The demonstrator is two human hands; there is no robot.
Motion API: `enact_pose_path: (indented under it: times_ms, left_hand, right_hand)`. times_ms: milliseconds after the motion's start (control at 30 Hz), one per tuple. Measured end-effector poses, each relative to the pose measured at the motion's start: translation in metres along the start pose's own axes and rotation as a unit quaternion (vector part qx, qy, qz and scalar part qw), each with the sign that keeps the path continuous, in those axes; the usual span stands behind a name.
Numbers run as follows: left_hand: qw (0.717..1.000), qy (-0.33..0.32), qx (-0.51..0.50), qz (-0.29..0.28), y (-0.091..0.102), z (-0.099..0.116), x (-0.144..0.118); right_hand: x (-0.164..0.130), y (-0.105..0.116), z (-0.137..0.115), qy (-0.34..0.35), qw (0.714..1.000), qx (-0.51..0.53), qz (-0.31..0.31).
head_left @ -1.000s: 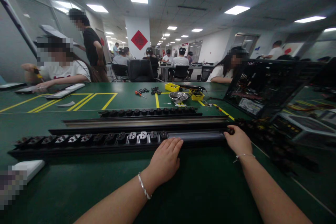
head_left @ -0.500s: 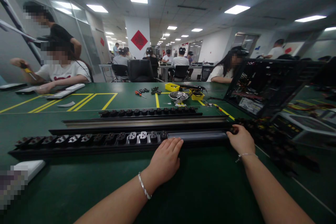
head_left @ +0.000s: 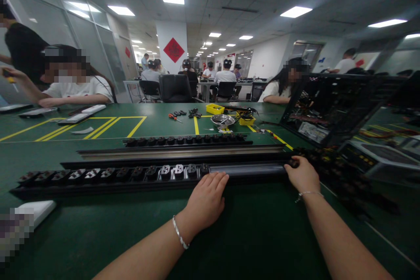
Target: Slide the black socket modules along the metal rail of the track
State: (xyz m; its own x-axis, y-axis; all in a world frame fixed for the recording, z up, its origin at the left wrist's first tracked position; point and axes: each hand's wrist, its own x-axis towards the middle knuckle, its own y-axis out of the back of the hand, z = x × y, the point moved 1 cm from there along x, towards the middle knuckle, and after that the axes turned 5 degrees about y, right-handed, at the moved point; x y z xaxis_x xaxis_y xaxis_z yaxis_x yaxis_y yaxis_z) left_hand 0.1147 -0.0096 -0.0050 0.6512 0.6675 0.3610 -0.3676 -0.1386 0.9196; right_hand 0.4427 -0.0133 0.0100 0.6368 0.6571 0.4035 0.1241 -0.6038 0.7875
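A long black rail lies across the green table in front of me, with a row of black socket modules set in its left part. The right stretch of its channel shows bare and smooth. My left hand is closed over the rail's near edge, beside the last module of the row, fingers together; the fingertips are partly hidden. At the rail's right end, my right hand pinches a small dark socket module, mostly covered by the fingers. A heap of dark modules sits right of that hand.
Behind the rail lie an empty rail and another filled rail. Farther back are a metal bowl, yellow bins and a screwdriver. An open computer case stands at right. Co-workers sit across the table.
My hands stay almost still; the rail has slid very slightly left. At far left, a standing person has moved left and a seated co-worker's hand with a screwdriver has shifted left.
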Motion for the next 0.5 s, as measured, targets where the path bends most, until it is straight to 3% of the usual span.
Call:
enact_pose_path:
  times_ms: [500]
  left_hand:
    - [1.0,-0.001,0.0,0.004,-0.001,-0.0001,-0.0009]
  right_hand:
    - [0.0014,0.0006,0.0045,-0.002,1.0,0.001,0.011]
